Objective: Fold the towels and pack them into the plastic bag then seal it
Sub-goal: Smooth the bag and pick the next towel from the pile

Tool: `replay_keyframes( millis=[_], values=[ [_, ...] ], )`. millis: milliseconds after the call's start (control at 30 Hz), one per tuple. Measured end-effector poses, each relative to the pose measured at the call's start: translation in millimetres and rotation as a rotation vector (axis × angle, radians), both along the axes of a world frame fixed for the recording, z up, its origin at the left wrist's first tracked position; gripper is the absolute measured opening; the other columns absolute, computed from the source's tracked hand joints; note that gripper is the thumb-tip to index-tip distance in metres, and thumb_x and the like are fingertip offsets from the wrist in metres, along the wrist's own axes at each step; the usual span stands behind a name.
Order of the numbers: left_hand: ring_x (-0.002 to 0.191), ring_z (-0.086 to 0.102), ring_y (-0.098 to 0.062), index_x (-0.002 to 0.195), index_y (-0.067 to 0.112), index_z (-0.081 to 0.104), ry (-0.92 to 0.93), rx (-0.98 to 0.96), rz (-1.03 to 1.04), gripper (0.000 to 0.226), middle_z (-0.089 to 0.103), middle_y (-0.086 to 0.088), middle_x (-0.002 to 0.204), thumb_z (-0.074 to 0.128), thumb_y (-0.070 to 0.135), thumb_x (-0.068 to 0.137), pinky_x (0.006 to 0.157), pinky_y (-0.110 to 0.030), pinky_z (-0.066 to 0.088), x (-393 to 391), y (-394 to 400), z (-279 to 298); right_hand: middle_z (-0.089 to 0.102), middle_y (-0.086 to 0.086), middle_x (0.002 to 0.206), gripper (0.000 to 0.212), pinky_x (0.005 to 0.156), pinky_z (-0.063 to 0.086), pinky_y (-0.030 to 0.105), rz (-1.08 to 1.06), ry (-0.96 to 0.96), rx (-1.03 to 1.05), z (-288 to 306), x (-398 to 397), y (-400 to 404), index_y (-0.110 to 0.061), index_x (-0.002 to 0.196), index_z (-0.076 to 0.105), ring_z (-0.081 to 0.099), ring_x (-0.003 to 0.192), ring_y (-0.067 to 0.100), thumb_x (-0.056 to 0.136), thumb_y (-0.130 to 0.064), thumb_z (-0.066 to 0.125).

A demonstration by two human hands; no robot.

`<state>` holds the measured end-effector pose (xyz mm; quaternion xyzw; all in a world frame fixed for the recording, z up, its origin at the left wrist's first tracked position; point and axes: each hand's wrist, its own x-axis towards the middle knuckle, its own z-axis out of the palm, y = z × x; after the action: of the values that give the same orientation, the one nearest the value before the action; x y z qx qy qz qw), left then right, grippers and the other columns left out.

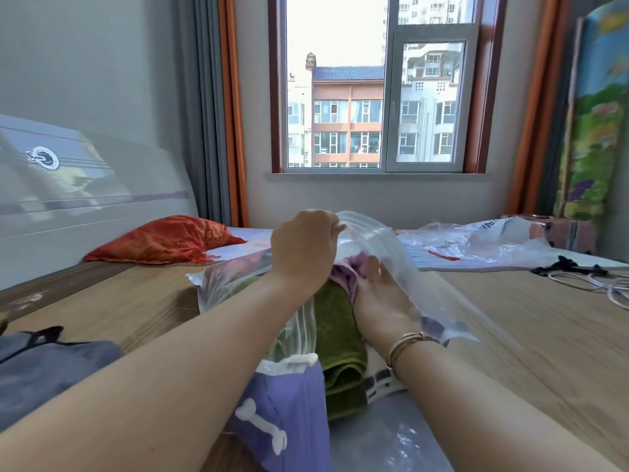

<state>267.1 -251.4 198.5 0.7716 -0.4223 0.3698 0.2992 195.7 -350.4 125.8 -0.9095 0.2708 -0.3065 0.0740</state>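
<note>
Towels, one green (340,335) and one pink (350,270), lie stacked half inside the clear bag (381,247) on the bed (544,318). Left hand (304,253) pinches the bag's upper lip, lifting it. Right hand (377,294), fingers seemingly straight behind blurry plastic, presses the pink towel.

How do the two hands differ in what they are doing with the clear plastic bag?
The left hand is raised and pinches the clear plastic bag at its upper edge; the right hand lies lower, inside the opening, fingers straight on the pink folded towel. Only the right wrist wears bracelets. Both are bare.
</note>
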Motion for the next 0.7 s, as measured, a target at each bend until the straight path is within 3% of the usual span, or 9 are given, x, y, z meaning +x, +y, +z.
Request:
replay_keyframes(
  millis=[100, 200, 267, 333, 400, 433, 500, 567, 700],
  values=[
    [0.078, 0.064, -0.022, 0.093, 0.018, 0.07, -0.002, 0.0, -0.016, 0.03, 0.069, 0.001, 0.085, 0.048, 0.038, 0.1, 0.062, -0.027, 0.035, -1, 3, -4, 0.041, 0.001, 0.125, 0.03, 0.093, 0.04, 0.031, 0.003, -0.041, -0.086, -7, 5, -3, -0.017, 0.129, 0.042, 0.044, 0.111, 0.018, 0.1, -0.02, 0.034],
    [0.074, 0.061, -0.018, 0.094, 0.02, 0.07, -0.024, -0.001, -0.014, 0.03, 0.068, 0.002, 0.085, 0.047, 0.039, 0.1, 0.062, -0.026, 0.034, -1, 5, -7, 0.043, -0.001, 0.131, 0.029, 0.085, 0.04, 0.028, 0.04, -0.119, -0.123, -14, -6, 8, -0.015, 0.129, 0.047, 0.048, 0.116, 0.017, 0.102, -0.021, 0.037],
    [0.078, 0.063, -0.018, 0.099, 0.021, 0.071, -0.033, -0.001, -0.02, 0.031, 0.07, 0.003, 0.089, 0.047, 0.04, 0.1, 0.063, -0.025, 0.035, -4, 6, -7, 0.05, 0.002, 0.132, 0.036, 0.096, 0.041, 0.031, 0.139, -0.189, -0.087, -25, -10, 13, -0.017, 0.134, 0.047, 0.049, 0.122, 0.021, 0.102, -0.028, 0.036],
    [0.08, 0.065, -0.018, 0.099, 0.021, 0.071, -0.055, 0.014, -0.016, 0.032, 0.069, 0.004, 0.088, 0.046, 0.04, 0.1, 0.063, -0.025, 0.035, -6, 8, -7, 0.034, -0.003, 0.153, 0.055, 0.117, 0.022, 0.039, 0.324, -0.224, 0.118, -33, -5, 17, -0.031, 0.15, 0.027, 0.026, 0.143, 0.015, 0.098, -0.049, 0.027],
    [0.084, 0.066, -0.015, 0.104, 0.022, 0.07, -0.074, 0.039, -0.015, 0.032, 0.069, 0.006, 0.092, 0.044, 0.04, 0.101, 0.065, -0.023, 0.035, -7, 10, -6, 0.007, -0.013, 0.162, 0.063, 0.121, 0.005, 0.045, 0.381, -0.15, 0.267, -34, 10, 14, -0.04, 0.153, 0.005, 0.0, 0.148, 0.007, 0.093, -0.059, 0.017],
    [0.088, 0.065, -0.014, 0.109, 0.024, 0.069, -0.077, 0.06, -0.011, 0.032, 0.069, 0.007, 0.097, 0.042, 0.04, 0.101, 0.067, -0.022, 0.036, -8, 11, -5, 0.004, -0.014, 0.162, 0.065, 0.12, 0.001, 0.048, 0.367, -0.132, 0.328, -29, 18, 10, -0.042, 0.152, 0.003, -0.002, 0.148, 0.008, 0.091, -0.062, 0.014],
    [0.095, 0.064, -0.015, 0.113, 0.025, 0.066, -0.061, 0.101, -0.01, 0.033, 0.068, 0.006, 0.103, 0.038, 0.038, 0.102, 0.072, -0.025, 0.04, -8, 15, -2, 0.012, -0.012, 0.161, 0.068, 0.119, -0.001, 0.05, 0.333, -0.08, 0.404, -18, 42, -4, -0.041, 0.151, 0.008, 0.005, 0.148, 0.015, 0.087, -0.064, 0.01],
    [0.09, 0.064, -0.017, 0.108, 0.024, 0.068, -0.085, 0.078, -0.033, 0.031, 0.069, 0.006, 0.098, 0.041, 0.037, 0.101, 0.071, -0.028, 0.043, -7, 20, 2, 0.025, -0.001, 0.158, 0.077, 0.119, 0.008, 0.049, 0.276, -0.004, 0.434, -4, 60, -13, -0.032, 0.149, 0.024, 0.017, 0.146, 0.025, 0.082, -0.066, 0.009],
    [0.085, 0.064, -0.018, 0.101, 0.023, 0.069, -0.127, 0.082, -0.058, 0.027, 0.069, 0.007, 0.094, 0.045, 0.035, 0.1, 0.069, -0.029, 0.046, -7, 28, 1, 0.042, 0.009, 0.145, 0.053, 0.114, 0.024, 0.042, 0.148, 0.146, 0.459, 9, 80, -33, -0.016, 0.142, 0.041, 0.034, 0.137, 0.03, 0.099, -0.04, 0.022]
  ],
)
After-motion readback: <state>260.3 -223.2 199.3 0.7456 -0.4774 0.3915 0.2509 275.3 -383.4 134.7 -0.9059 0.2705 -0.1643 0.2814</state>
